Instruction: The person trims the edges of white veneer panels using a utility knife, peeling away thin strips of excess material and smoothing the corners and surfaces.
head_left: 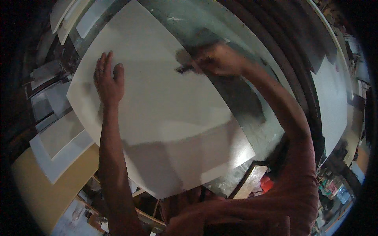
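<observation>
A large pale sheet or board (pixel 165 110) lies tilted across the work surface in front of me. My left hand (pixel 108 80) rests on its left part, palm down, with the fingers stretched forward and the thumb apart. Over the sheet's right edge, my right hand (pixel 218 59) is closed around a small dark tool (pixel 184 70). The tool's tip points left, over the sheet. Motion blurs this hand and the tool, so its exact kind and whether it touches the sheet cannot be made out.
Under the sheet is a grey-green tabletop (pixel 252 98). Long dark pieces (pixel 283 43) line its far right side. At left lie a white L-shaped piece (pixel 59 161) and a tan board (pixel 67 192). A dark-edged wooden piece (pixel 250 179) sits near my body.
</observation>
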Available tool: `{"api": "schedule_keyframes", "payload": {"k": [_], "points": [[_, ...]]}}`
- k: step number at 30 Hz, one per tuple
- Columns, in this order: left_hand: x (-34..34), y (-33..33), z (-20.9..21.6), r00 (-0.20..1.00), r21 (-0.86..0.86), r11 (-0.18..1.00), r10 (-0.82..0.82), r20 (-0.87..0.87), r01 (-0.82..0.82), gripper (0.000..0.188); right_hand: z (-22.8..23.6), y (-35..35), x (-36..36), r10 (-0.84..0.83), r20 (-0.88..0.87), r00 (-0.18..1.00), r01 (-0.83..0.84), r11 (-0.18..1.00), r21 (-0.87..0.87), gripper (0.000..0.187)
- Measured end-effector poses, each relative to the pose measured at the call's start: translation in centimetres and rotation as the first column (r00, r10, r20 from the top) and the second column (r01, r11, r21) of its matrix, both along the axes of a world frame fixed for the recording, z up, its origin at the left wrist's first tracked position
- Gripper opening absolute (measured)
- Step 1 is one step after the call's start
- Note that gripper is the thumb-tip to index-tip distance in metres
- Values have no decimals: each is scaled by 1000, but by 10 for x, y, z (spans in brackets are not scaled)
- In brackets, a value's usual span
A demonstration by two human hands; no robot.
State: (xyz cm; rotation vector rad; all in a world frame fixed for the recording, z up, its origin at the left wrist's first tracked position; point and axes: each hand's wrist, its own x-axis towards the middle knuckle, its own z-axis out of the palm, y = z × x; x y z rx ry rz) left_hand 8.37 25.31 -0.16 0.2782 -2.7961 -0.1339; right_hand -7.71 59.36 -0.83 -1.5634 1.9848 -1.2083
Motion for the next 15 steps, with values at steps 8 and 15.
{"api": "schedule_keyframes", "payload": {"k": [8,15], "points": [[4,-3,3,1000,-17,1000,-12,26,12,50,3,39,40,122,17,992,-122,992,21,17],[-4,5,2,1000,31,999,-16,17,15,49,-2,114,103,3,40,999,-6,997,80,17]]}}
